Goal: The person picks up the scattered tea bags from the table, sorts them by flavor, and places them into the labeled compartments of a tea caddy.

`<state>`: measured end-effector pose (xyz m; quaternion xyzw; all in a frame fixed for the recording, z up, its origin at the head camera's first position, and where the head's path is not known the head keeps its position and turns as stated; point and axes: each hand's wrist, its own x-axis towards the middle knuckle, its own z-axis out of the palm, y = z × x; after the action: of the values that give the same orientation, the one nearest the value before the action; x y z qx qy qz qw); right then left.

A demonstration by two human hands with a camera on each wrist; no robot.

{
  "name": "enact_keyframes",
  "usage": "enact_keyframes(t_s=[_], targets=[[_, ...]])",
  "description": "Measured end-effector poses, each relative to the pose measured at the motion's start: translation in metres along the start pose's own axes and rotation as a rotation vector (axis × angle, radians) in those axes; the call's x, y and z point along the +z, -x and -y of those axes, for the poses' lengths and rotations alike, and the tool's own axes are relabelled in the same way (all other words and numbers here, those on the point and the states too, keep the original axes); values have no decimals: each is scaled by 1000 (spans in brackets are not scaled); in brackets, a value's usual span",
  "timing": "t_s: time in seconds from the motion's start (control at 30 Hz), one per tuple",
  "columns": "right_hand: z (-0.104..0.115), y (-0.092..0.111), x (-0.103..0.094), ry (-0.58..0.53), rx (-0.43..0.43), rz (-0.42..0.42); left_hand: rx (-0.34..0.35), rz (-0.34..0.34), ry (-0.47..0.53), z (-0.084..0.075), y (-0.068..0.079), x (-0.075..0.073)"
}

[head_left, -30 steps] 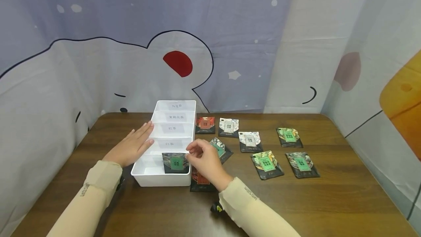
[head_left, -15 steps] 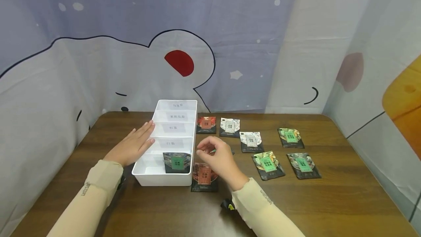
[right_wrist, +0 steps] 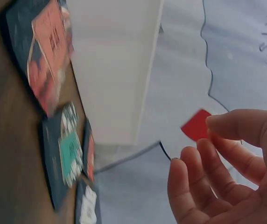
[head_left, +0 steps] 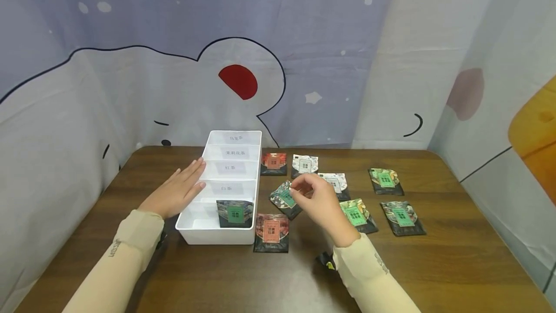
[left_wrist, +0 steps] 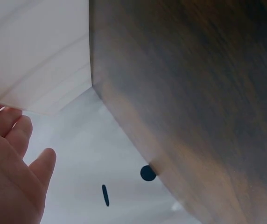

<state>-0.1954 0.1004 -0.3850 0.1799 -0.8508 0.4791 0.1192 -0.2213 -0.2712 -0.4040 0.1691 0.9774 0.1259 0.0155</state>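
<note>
A long white box (head_left: 256,192) with labelled compartments stands left of the middle in the head view. My left hand (head_left: 175,190) rests along its left rim with straight fingers. In the left wrist view, the fingertips of that left hand (left_wrist: 12,140) meet the box edge. A dark tea packet with a green label (head_left: 235,214) leans in the nearest compartment. My right hand (head_left: 319,202) hovers loosely bent with nothing in it, overlapping the corner of a teal-labelled tea packet (head_left: 283,197). In the right wrist view, the right hand's (right_wrist: 227,163) thumb and forefinger come together on nothing.
Red tea packets (head_left: 271,232) (head_left: 273,164) lie right of the box. White-topped packets (head_left: 305,164) (head_left: 340,188) sit behind the right hand. Green-labelled packets (head_left: 385,181) (head_left: 403,218) (head_left: 359,216) lie farther right on the wooden table (head_left: 456,255). A printed curtain (head_left: 326,86) hangs behind.
The right hand has moved away from the packet in the nearest compartment, rightward over the table, uncovering the red packet and the teal-labelled one. The left hand stays on the box rim.
</note>
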Motion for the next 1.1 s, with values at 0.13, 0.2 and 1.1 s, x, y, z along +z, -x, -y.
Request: enact_keyframes(t_s=[0.13,0.2,1.1], targets=[[-6,0,-18,36,24,-9,-6,4,2,-1,0,0],[-10,0,-27,57,41,-19,-5,3,3,-2,0,0],[-55,-26,-16,100,213,155,-9,3,-1,-4,1,-3]])
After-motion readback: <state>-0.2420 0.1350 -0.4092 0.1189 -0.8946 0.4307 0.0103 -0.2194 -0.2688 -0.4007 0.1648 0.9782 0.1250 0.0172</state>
